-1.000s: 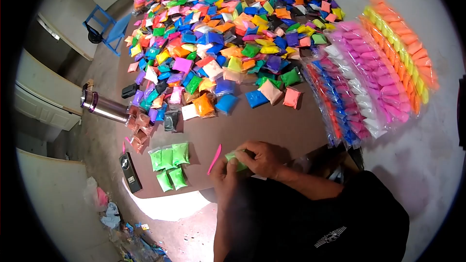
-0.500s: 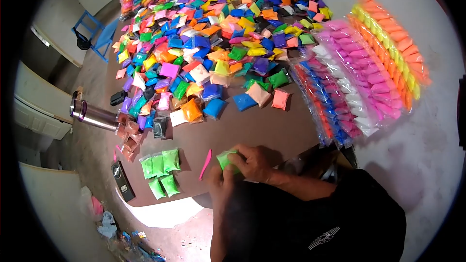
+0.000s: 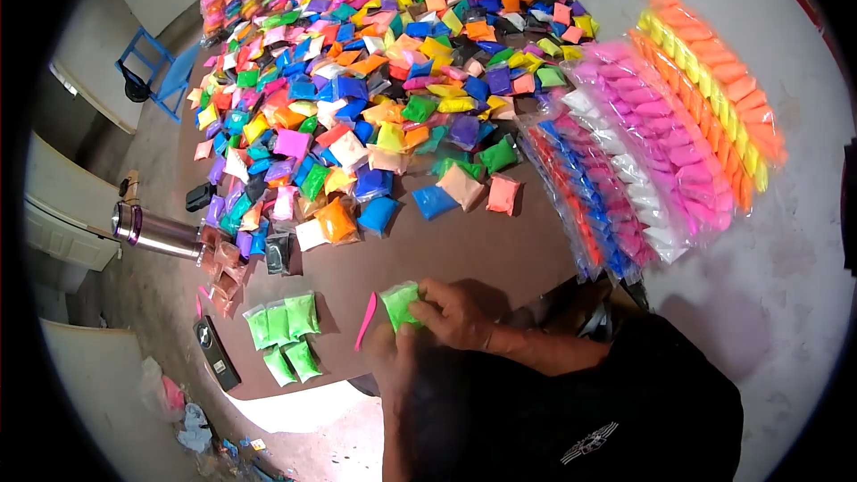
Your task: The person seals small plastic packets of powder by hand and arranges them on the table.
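A small bag of light green stuff (image 3: 401,305) is between my two hands near the table's front edge. My right hand (image 3: 449,314) pinches its right side with thumb and fingers. Lower down, my left hand (image 3: 393,348) is blurred, with its fingertips at the bag's lower edge. Just left of the bag lies a pink plastic tool (image 3: 366,321). Further left, several light green bags (image 3: 278,321) lie together in two rows on the brown table (image 3: 420,254).
A heap of coloured bags (image 3: 357,98) covers the table's far part. Long clear packs of coloured pouches (image 3: 661,143) lie at the right. At the left are a metal flask (image 3: 161,232), a black device (image 3: 216,353) and brown bags (image 3: 227,270). A blue chair (image 3: 165,71) stands beyond.
The green bag shows more fully between my hands, and my right hand is now at its right side. The whole view has shifted, so the table's things appear further left.
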`<state>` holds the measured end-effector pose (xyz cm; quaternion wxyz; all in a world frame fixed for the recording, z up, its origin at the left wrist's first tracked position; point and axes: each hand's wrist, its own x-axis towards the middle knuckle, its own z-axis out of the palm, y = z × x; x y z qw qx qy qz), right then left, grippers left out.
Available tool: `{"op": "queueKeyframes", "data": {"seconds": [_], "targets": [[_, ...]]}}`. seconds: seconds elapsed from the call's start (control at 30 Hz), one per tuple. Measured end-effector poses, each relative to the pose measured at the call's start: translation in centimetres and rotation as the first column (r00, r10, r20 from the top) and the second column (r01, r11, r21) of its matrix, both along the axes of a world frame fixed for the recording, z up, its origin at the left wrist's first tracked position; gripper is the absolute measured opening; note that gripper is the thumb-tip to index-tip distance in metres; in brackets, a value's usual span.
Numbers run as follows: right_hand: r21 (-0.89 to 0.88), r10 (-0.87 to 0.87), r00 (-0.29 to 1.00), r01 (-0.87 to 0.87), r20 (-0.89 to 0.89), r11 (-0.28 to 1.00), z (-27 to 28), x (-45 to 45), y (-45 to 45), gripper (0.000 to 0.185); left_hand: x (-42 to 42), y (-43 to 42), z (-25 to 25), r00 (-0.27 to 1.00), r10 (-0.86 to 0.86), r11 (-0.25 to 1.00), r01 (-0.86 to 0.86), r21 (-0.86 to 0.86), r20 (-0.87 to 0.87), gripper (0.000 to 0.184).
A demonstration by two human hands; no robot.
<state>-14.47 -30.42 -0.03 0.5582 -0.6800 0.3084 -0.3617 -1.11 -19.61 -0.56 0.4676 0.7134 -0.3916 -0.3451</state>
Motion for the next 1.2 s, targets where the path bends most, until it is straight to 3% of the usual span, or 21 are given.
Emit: {"op": "queueKeyframes", "data": {"seconds": [0.13, 0.2, 0.33, 0.4, 0.6, 0.77, 0.93, 1.0, 1.03, 1.1, 1.2], "targets": [[-0.032, 0.012, 0.993, -0.016, -0.119, 0.999, 1.6, -0.3, 0.0, 0.025, 0.1, -0.1, -0.1, 0.997, 0.044, 0.999, -0.044, -0.005, -0.066, 0.03], [-0.159, 0.01, 0.96, -0.057, -0.28, 0.986, 2.8, -0.4, -0.1, 0.025, 0.0, -0.2, -0.1, 0.99, 0.069, 0.997, -0.071, -0.011, -0.123, 0.03], [-0.144, 0.009, 0.969, -0.046, -0.246, 0.988, 1.0, -0.2, 0.1, 0.026, 0.1, -0.5, -0.1, 0.979, 0.051, 0.995, -0.067, -0.073, -0.196, 0.03], [-0.055, -0.01, 0.997, 0.006, -0.078, 0.998, 0.6, -0.1, 0.2, 0.02, 0.0, -0.8, 1.0, 0.98, 0.061, 0.993, -0.08, -0.092, -0.19, 0.03], [-0.089, 0.104, 0.988, -0.115, -0.118, 0.989, 1.2, -0.3, 0.3, 0.027, 0.6, -0.5, 0.5, 0.971, 0.144, 0.987, -0.155, -0.046, -0.193, 0.03], [-0.056, 0.021, 0.998, -0.024, -0.054, 0.998, 1.2, 0.4, 0.4, 0.021, 0.4, -0.1, 0.4, 0.981, 0.129, 0.987, -0.14, -0.074, -0.145, 0.026], [0.028, 0.098, 0.994, -0.097, -0.048, 0.995, 0.0, -0.1, 0.4, 0.019, -0.5, -0.7, 1.2, 0.947, 0.191, 0.959, -0.237, -0.158, -0.258, 0.024], [-0.184, 0.105, 0.994, -0.111, -0.043, 0.977, -0.1, 0.0, 0.5, 0.015, -0.3, -0.5, 1.9, 0.928, 0.176, 0.961, -0.235, -0.147, -0.33, 0.024], [-0.187, 0.109, 0.993, -0.115, -0.041, 0.976, 0.1, -0.1, 0.6, 0.015, -0.3, -0.3, 2.2, 0.902, 0.158, 0.964, -0.228, -0.135, -0.401, 0.025], [-0.174, 0.096, 0.987, -0.117, -0.126, 0.978, 0.7, -0.2, 0.7, 0.012, -0.3, -0.3, 1.8, 0.909, 0.149, 0.955, -0.234, -0.18, -0.389, 0.026], [-0.07, 0.07, 0.993, -0.076, -0.093, 0.995, 0.5, 0.2, 1.0, 0.011, -0.6, -0.2, 0.9, 0.92, 0.165, 0.936, -0.26, -0.238, -0.354, 0.027]]}}
